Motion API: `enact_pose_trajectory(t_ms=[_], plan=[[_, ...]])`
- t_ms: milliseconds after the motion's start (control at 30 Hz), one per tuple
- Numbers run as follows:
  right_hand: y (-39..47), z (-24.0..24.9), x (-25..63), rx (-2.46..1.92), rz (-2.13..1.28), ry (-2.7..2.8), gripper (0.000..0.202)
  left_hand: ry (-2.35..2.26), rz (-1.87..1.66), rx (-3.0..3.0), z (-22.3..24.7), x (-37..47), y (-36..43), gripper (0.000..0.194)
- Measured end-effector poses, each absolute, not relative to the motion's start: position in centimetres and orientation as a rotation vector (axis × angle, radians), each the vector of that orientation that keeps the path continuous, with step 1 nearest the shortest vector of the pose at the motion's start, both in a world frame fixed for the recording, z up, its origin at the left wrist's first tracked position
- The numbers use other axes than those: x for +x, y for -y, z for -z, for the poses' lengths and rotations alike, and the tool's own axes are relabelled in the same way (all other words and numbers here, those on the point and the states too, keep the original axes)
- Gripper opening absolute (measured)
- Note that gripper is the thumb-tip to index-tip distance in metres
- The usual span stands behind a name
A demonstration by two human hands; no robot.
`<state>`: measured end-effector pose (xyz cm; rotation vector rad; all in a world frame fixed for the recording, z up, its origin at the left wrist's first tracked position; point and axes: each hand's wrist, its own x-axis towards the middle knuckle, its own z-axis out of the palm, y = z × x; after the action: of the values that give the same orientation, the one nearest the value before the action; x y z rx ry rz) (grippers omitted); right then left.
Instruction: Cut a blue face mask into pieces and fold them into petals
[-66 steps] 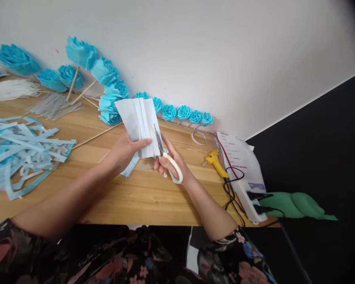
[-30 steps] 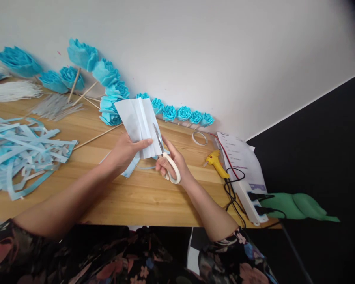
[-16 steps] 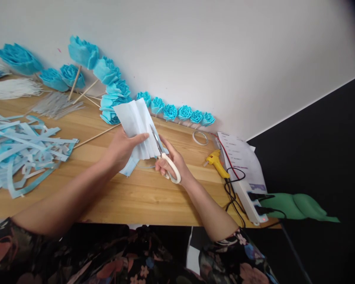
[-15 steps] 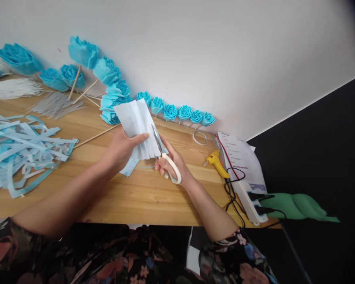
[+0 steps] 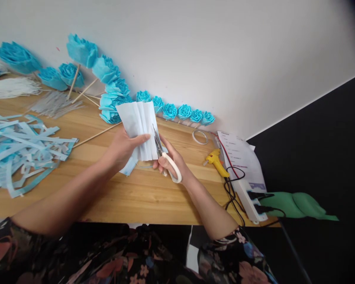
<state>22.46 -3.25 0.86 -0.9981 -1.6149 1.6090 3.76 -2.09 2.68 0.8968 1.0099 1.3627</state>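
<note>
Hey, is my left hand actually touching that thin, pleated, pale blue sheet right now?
Touching. The head view shows it plainly: the left hand has its thumb pressed across the front of the thin, pleated, pale blue sheet.

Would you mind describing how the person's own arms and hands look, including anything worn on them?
The left hand and right hand are bare, with no gloves or wristwear showing. The left sleeve and right sleeve are black with pinkish flowers, plus some blue on the right, and end near the elbows.
</note>
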Motion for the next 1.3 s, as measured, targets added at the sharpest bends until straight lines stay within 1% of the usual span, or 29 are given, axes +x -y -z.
enact_pose_trajectory(t_ms=[233, 433, 600, 1300], plan=[[3.17, -0.69, 22.39, -0.992, -1.617, 1.611, 0.110, -1.011, -1.353, 0.947, -1.98, 3.90, 1.94, 0.047], [3.31, -0.66, 22.23, -0.999, -1.621, 1.581, 0.106, -0.988, -1.296, 0.955, -2.03, 4.09, 2.14, 0.045], [3.42, -0.89, 22.08, -1.007, -1.627, 1.531, 0.106, -0.994, -1.342, 0.917, -1.84, 4.21, 2.24, 0.049], [3.50, -1.00, 21.83, -1.049, -1.602, 1.504, 0.105, -0.996, -1.364, 0.939, -1.71, 4.18, 2.22, 0.044]])
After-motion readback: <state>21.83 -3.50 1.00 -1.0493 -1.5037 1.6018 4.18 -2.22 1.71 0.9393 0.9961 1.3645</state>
